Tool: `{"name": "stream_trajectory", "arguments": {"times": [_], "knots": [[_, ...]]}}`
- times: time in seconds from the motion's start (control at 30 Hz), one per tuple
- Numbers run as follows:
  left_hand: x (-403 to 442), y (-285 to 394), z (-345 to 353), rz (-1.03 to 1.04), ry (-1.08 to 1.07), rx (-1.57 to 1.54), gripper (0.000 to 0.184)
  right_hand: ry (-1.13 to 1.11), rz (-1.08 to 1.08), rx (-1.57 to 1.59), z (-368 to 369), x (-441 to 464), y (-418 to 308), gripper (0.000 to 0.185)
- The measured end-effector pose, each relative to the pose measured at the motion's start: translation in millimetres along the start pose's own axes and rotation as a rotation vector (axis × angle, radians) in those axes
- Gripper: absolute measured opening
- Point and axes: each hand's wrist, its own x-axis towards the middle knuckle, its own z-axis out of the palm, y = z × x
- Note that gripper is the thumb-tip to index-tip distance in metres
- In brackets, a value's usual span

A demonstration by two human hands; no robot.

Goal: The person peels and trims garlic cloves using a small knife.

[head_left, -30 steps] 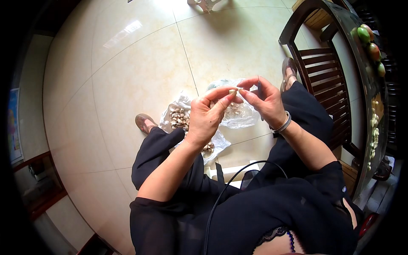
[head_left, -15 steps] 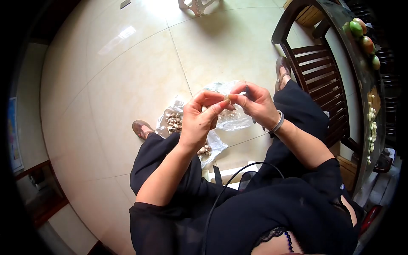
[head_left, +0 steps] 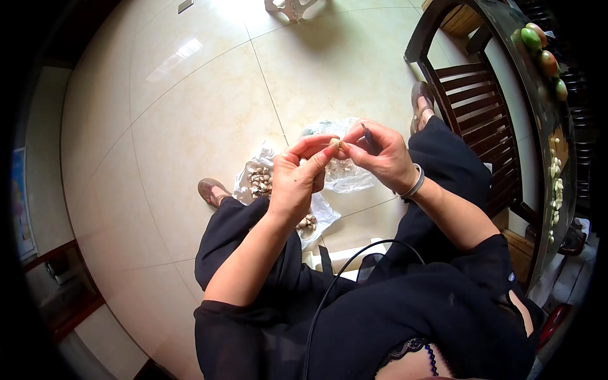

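Between the fingertips of both hands is a small pale clove (head_left: 334,144). My left hand (head_left: 297,174) pinches it between thumb and fingers. My right hand (head_left: 381,154) touches the clove with thumb and fingertip, and a small dark-handled tool (head_left: 369,139) is held in its curled fingers. Below my left hand, brownish-white cloves (head_left: 260,182) lie on a white plastic bag (head_left: 246,170). More of them (head_left: 307,223) show nearer my lap. A second clear bag (head_left: 347,180) with pale scraps is under my right hand, partly hidden.
At the right stands a dark slatted wooden chair (head_left: 475,98) beside a dark table (head_left: 543,130). The table bears green and red fruits (head_left: 548,63) and a row of pale peeled cloves (head_left: 556,183). A stool (head_left: 294,7) is at the top. A black cable (head_left: 335,278) crosses my lap.
The view has shifted, so both hands and the bags appear slightly lower and further left than a second ago. The pale clove shows more clearly between the fingertips.
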Motion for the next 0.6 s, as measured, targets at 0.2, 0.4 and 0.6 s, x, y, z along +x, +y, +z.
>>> {"name": "stream_trajectory", "arguments": {"times": [0.2,0.4,0.6], "knots": [[0.2,-3.6,1.3,-0.065,0.018,-0.126,0.020,-0.055,0.049,-0.113,-3.9,-1.8,-8.2,0.007],[1.7,-3.6,-3.3,-0.133,0.035,-0.183,0.021,-0.063,0.198,0.009,0.0,-5.0,-8.7,0.005],[2.0,-2.3,-3.2,-0.116,0.096,-0.242,0.019,-0.114,0.143,-0.163,-1.7,-6.6,-6.4,0.010]]}}
